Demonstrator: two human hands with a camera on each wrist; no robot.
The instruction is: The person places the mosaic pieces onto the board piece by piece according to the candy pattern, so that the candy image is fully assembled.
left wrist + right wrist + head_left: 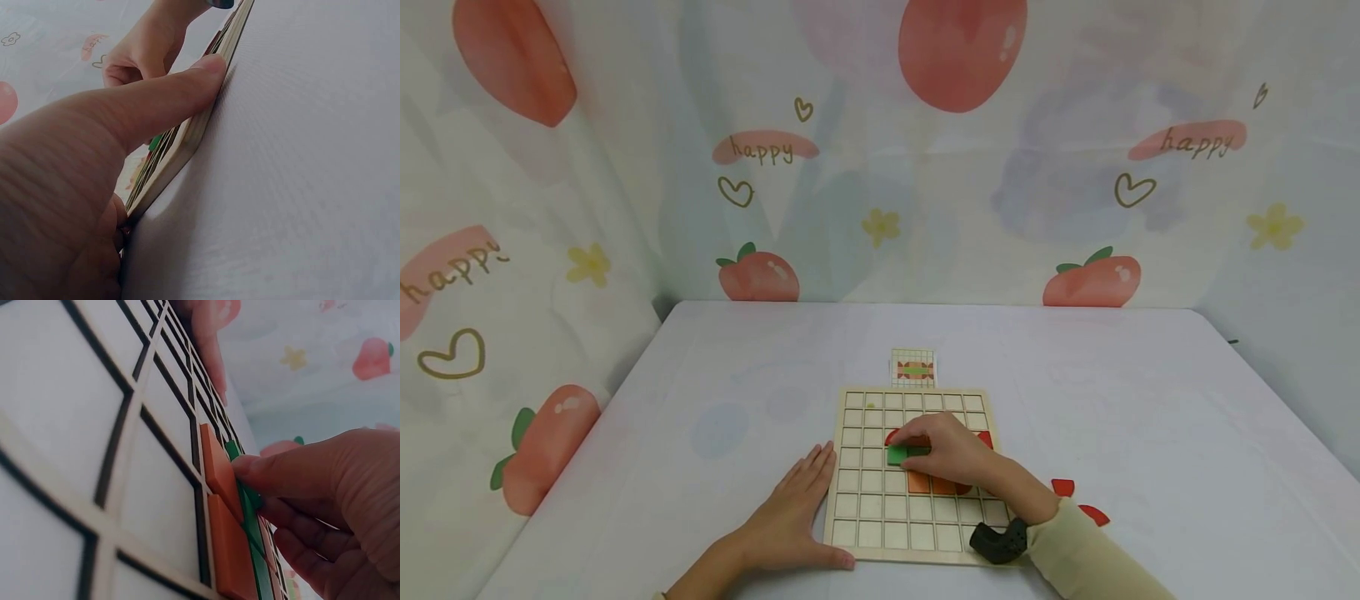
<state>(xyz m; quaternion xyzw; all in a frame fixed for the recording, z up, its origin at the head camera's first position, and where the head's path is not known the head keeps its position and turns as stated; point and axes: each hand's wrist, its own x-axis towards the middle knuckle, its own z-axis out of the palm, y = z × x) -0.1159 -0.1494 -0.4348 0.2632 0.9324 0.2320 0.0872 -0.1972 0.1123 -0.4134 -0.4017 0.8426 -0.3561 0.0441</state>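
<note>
- Far left, on a white tabletop (647,492), the person's left hand (793,510) lies spread, fingers straight along the left edge of a square, pale wooden grid board (917,557); its thumb touches the near edge, probably to keep the board from sliding.
- Left of the board's middle, a flat green square tile (897,457) occupies a grid cell; whether it is fully seated, I cannot tell.
- Past the far edge, a small white card printed with a coloured grid pattern (913,369) faces the person, likely for easy reference.
- Nearer, flat orange square tiles (919,482) fill neighbouring cells, whose raised ridges seem to keep them aligned.
- Reaching in from the right, the right hand (951,450) pinches the green tile between thumb and forefinger, a grip suited to fine placing.
- Far right, two loose red pieces (1063,487) lie off the board, perhaps within easy reach.
</note>
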